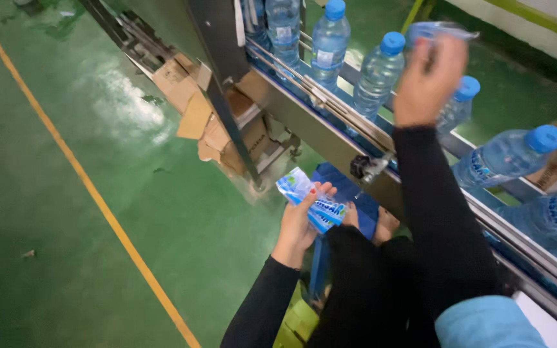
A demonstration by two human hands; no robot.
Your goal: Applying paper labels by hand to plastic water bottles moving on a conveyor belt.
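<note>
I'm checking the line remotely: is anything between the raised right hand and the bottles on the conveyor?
Nothing visible blocks it. The right hand, holding a clear sleeve, is raised right above the row of bottles on the conveyor.

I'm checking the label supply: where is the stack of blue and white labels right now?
In the head view, the label stack sits low at centre in the left hand, just below the conveyor rail carrying the bottles.
</note>
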